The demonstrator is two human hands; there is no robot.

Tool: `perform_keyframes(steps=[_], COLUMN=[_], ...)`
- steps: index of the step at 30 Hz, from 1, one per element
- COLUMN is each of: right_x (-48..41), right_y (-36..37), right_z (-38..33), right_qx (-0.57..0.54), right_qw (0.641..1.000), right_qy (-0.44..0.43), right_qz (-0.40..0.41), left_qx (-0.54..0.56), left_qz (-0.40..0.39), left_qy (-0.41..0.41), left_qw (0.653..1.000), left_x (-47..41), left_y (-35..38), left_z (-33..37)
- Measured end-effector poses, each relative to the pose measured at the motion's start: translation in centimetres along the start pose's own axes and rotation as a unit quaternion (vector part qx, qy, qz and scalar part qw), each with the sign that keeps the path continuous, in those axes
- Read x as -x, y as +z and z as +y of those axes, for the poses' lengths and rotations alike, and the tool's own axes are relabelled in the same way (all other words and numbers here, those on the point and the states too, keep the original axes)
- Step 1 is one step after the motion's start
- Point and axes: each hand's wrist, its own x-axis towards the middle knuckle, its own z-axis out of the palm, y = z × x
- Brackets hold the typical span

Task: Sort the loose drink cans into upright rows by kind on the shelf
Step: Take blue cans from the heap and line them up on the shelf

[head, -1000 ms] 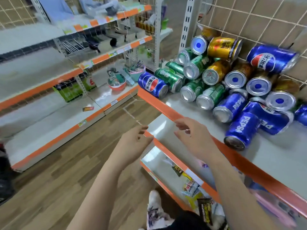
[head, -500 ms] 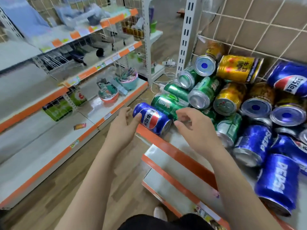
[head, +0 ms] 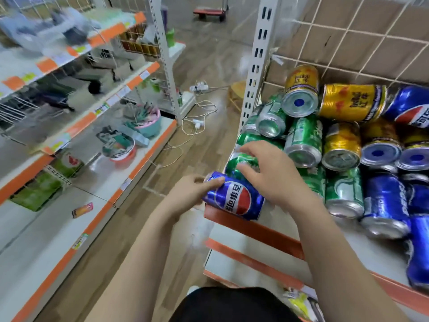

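A heap of drink cans lies on its side on the white shelf (head: pixel 362 249) with an orange front edge. At the shelf's left corner lies a blue Pepsi can (head: pixel 234 198); my left hand (head: pixel 190 194) grips its far end with curled fingers. My right hand (head: pixel 271 173) curls over a green can (head: pixel 239 162) just behind it. More green cans (head: pixel 301 140), gold cans (head: pixel 350 102) and blue cans (head: pixel 383 205) are piled to the right against the wire grid back.
A white slotted upright post (head: pixel 255 73) stands at the shelf's left back corner. Lower shelves (head: pixel 246 259) sit below. Across the wooden aisle floor stands another shelving unit (head: pixel 104 182) with bowls and packets. Cables and a power strip (head: pixel 199 87) lie on the floor.
Both hands have moved forward from the shelf's front edge onto the cans: the left hand has closed on the blue Pepsi can's end, the right has settled over the green can.
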Motion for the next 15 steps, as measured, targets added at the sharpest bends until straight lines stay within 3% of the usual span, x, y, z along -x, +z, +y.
perform_keyframes(steps=[6,10,15], right_x=[-1.1,-0.8,-0.7], right_y=[0.7,1.2,1.5], right_z=[-0.5,-0.8,-0.8], right_qx=[0.04,0.043,0.081], right_qw=[0.997,0.995,0.99], right_qy=[0.065,0.085,0.106], right_qz=[-0.002,0.02,-0.036], left_qx=[0.044,0.061,0.032], left_qz=[-0.072,-0.136,-0.165], left_qy=[-0.007,0.033,0.065], left_qw=[0.996,0.988,0.984], left_x=[-1.1,-1.5,-1.6], left_y=[-2.3,-3.9,-4.4], left_z=[-0.7,-0.7,0.0])
